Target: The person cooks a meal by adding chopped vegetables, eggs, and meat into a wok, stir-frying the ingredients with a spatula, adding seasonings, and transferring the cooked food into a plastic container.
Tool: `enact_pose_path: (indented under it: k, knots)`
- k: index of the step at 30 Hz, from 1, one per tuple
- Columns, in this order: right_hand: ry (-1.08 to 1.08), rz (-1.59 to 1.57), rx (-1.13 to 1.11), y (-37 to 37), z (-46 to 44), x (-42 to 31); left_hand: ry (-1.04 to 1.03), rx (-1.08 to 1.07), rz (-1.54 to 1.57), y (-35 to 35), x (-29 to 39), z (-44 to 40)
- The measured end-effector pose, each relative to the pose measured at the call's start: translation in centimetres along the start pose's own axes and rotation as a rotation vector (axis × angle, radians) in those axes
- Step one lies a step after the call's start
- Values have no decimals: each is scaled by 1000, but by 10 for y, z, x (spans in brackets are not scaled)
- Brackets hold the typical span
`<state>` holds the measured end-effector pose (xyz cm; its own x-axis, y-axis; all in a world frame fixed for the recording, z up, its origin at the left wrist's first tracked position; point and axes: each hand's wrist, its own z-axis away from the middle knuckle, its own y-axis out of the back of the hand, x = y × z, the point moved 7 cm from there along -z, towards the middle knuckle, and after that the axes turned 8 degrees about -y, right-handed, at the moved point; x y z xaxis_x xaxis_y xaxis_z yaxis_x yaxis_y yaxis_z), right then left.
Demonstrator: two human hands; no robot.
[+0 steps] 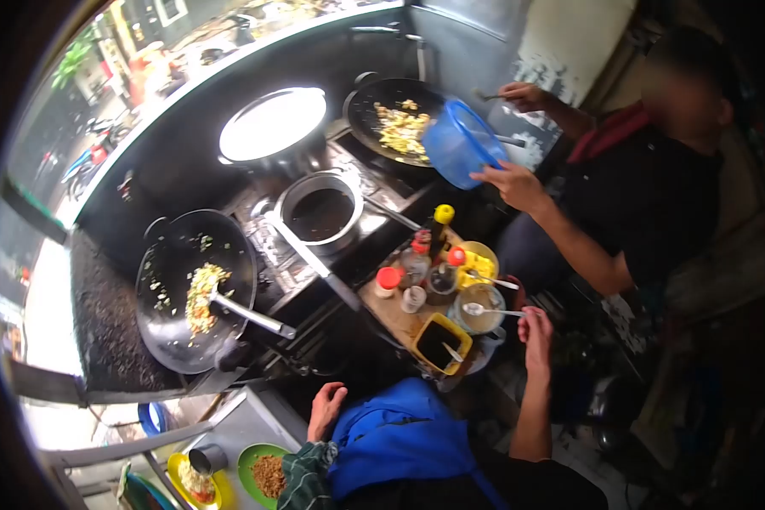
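My right hand [536, 336] pinches the handle of a spoon [484, 310], whose bowl end rests over a clear container [478, 297] on the wooden board. My left hand [326, 406] hangs near the front edge of the stove, fingers loosely curled with nothing visible in them. Beside the clear container are a yellow tub of dark sauce [440, 345] and a yellow container [478, 265]. A wok [166, 327] at the left holds chopped food [202, 293], with a metal spatula [255, 317] lying in it.
A co-worker [603, 187] at the right tilts a blue basin [461, 144] beside a second wok [370, 106]. Between the woks stand a pot [319, 212] and a large shiny lid [274, 125]. Bottles [416, 260] crowd the board. A green bowl [248, 472] sits lower left.
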<state>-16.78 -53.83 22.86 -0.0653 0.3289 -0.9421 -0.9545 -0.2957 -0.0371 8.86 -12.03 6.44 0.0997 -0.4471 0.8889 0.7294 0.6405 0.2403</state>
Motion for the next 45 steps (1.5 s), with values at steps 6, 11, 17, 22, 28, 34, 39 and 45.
enact_pose_path:
  k: [6,11,17,22,28,34,39,45]
  knots:
    - [100,-139,-205,-92,11,-49,6,132,-54,23,19,15]
    - [40,-148,-504,-255,39,-72,22,218,13,34,14,28]
    - [352,171,-841,-460,111,-45,86,276,145,32,-12,45]
    - [311,125,-736,-411,119,-68,90,346,233,32,-31,54]
    - [525,153,-219,-205,52,-104,39,324,47,34,-31,44]
    - [602,605,166,-60,32,-87,66,148,126,22,-14,14]
    - [435,705,20,-82,38,-68,75,178,145,12,3,17]
    - [534,728,-620,-261,84,-62,94,295,64,15,6,61]
